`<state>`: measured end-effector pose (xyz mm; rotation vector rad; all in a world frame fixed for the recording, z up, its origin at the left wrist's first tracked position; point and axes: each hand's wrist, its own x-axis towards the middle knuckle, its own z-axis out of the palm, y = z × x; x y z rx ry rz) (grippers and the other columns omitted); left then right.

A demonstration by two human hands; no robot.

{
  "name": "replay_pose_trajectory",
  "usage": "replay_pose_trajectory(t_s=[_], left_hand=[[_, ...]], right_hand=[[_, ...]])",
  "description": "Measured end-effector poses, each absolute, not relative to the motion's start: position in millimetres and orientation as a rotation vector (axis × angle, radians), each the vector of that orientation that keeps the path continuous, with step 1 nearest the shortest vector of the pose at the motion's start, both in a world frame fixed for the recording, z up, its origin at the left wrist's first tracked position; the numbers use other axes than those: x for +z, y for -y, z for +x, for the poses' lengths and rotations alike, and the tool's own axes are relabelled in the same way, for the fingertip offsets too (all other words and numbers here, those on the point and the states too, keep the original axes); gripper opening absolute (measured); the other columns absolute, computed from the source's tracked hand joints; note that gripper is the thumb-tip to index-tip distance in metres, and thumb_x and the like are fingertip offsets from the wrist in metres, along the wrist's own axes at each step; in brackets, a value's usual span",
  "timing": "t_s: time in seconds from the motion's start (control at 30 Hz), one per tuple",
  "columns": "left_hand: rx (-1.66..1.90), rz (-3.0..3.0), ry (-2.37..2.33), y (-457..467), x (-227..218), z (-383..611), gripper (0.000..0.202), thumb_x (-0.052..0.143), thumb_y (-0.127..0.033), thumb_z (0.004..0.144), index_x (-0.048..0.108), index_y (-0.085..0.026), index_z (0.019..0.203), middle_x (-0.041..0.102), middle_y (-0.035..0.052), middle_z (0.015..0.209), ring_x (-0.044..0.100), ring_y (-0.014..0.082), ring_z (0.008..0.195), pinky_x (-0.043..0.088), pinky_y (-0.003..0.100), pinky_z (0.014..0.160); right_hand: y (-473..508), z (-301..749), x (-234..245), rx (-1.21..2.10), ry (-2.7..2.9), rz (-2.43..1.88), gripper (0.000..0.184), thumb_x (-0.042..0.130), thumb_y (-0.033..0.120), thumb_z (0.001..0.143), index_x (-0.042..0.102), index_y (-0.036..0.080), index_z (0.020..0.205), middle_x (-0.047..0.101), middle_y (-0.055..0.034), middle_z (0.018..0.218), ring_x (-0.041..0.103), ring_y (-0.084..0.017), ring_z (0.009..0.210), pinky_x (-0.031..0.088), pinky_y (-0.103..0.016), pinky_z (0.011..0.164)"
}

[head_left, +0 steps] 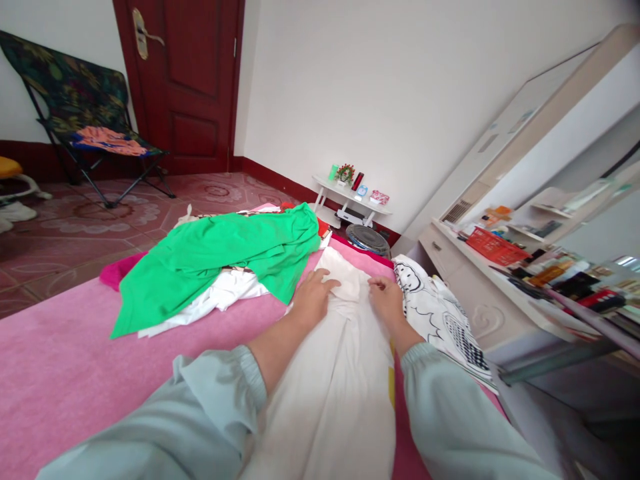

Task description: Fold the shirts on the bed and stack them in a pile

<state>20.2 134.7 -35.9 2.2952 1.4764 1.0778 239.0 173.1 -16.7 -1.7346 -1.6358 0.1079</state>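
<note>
With the cream garment (340, 373) lying lengthwise on the pink bedspread (65, 380), the step looks like straightening its far end, left hand (315, 293) loosely open at one edge, right hand (388, 300) curled at the other, grip unclear, both reaching forward; aligning those edges probably calls for light, even tension.

No readable text, brand or number is showing anywhere. The white cloth (443, 323) at the right is carrying black line drawings and a checkered patch. A small blue object (361, 192) on the low white stand (327, 183) is perhaps bearing markings, too small to read. Packages (575, 283) on the desk (535, 303) are blurring past reading.
</note>
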Motion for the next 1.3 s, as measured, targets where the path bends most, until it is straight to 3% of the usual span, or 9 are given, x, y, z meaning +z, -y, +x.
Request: replay_pose_trajectory(t_s=[0.2, 0.33, 0.43, 0.6, 0.7, 0.9, 1.03, 1.13, 1.3], left_hand=[[0.983, 2.388, -1.421, -137, -37, 21, 0.034, 0.052, -0.006, 0.078, 0.072, -0.028, 0.094, 0.06, 0.0042, 0.093, 0.051, 0.0207, 0.094, 0.042, 0.034, 0.084], [0.935, 2.383, -1.5, -136, -37, 21, 0.027, 0.053, -0.01, 0.08, 0.072, -0.027, 0.089, 0.06, 0.0052, 0.091, 0.051, 0.0215, 0.093, 0.04, 0.035, 0.084], [0.911, 2.384, -1.551, -134, -34, 21, 0.024, 0.054, -0.011, 0.08, 0.072, -0.025, 0.086, 0.06, 0.006, 0.09, 0.051, 0.0225, 0.092, 0.039, 0.037, 0.084], [0.982, 2.422, -1.509, -131, -31, 20, 0.042, 0.051, -0.002, 0.075, 0.064, -0.027, 0.106, 0.061, 0.0039, 0.109, 0.049, 0.0213, 0.103, 0.036, 0.036, 0.09], [0.941, 2.417, -1.452, -133, -34, 21, 0.041, 0.05, -0.002, 0.076, 0.066, -0.027, 0.105, 0.065, 0.0034, 0.105, 0.05, 0.0221, 0.103, 0.034, 0.038, 0.093], [0.983, 2.281, -1.528, -137, -44, 21, 0.036, 0.05, -0.006, 0.079, 0.069, -0.027, 0.101, 0.068, 0.0035, 0.11, 0.051, 0.0245, 0.105, 0.035, 0.041, 0.093], [0.985, 2.152, -1.511, -143, -47, 16, 0.043, 0.048, -0.003, 0.078, 0.069, -0.03, 0.104, 0.066, -0.0004, 0.115, 0.052, 0.0215, 0.111, 0.036, 0.038, 0.097], [0.989, 2.042, -1.432, -148, -47, 9, 0.048, 0.047, 0.002, 0.072, 0.067, -0.025, 0.107, 0.067, 0.0011, 0.111, 0.055, 0.0182, 0.109, 0.038, 0.032, 0.098], [0.988, 1.978, -1.303, -144, -41, -6, 0.035, 0.056, -0.006, 0.066, 0.065, -0.018, 0.098, 0.067, 0.0032, 0.101, 0.062, 0.0174, 0.093, 0.047, 0.03, 0.087]], right_hand=[[-214, 224, -18, 0.112, 1.639, -1.799, 0.032, 0.049, 0.028, 0.075, 0.064, 0.014, 0.099, 0.069, -0.0059, 0.078, 0.063, -0.017, 0.067, 0.046, -0.027, 0.063], [-222, 224, -25, 0.083, 1.728, -1.92, 0.007, 0.062, 0.021, 0.062, 0.066, 0.017, 0.066, 0.066, -0.0031, 0.063, 0.062, -0.018, 0.065, 0.043, -0.024, 0.062], [-220, 226, -30, 0.037, 1.696, -1.986, 0.009, 0.059, 0.019, 0.065, 0.065, 0.016, 0.06, 0.065, -0.0053, 0.061, 0.061, -0.018, 0.063, 0.042, -0.025, 0.061], [-209, 215, -22, -0.076, 1.662, -1.979, 0.021, 0.052, 0.018, 0.072, 0.068, 0.015, 0.085, 0.069, -0.0098, 0.087, 0.062, -0.021, 0.082, 0.045, -0.03, 0.074], [-188, 210, -16, -0.174, 1.742, -1.797, 0.033, 0.047, 0.023, 0.082, 0.063, 0.016, 0.109, 0.064, -0.0113, 0.111, 0.057, -0.022, 0.103, 0.042, -0.034, 0.089], [-136, 217, -36, 0.097, 2.335, -1.655, 0.05, 0.028, 0.047, 0.095, 0.035, 0.029, 0.142, 0.032, -0.0039, 0.149, 0.023, -0.023, 0.139, 0.02, -0.051, 0.11], [-129, 218, -43, 0.138, 2.317, -1.79, 0.059, 0.025, 0.052, 0.095, 0.021, 0.025, 0.147, 0.016, -0.0058, 0.154, 0.01, -0.021, 0.142, 0.012, -0.051, 0.112], [-118, 219, -39, 0.212, 2.236, -1.838, 0.065, 0.023, 0.055, 0.094, 0.012, 0.021, 0.149, 0.01, -0.0092, 0.155, 0.006, -0.021, 0.142, 0.01, -0.051, 0.113], [-63, 222, -36, 0.288, 2.249, -1.757, 0.069, 0.029, 0.057, 0.092, 0.01, 0.024, 0.149, 0.004, -0.0075, 0.156, 0.003, -0.022, 0.142, 0.008, -0.052, 0.113]])
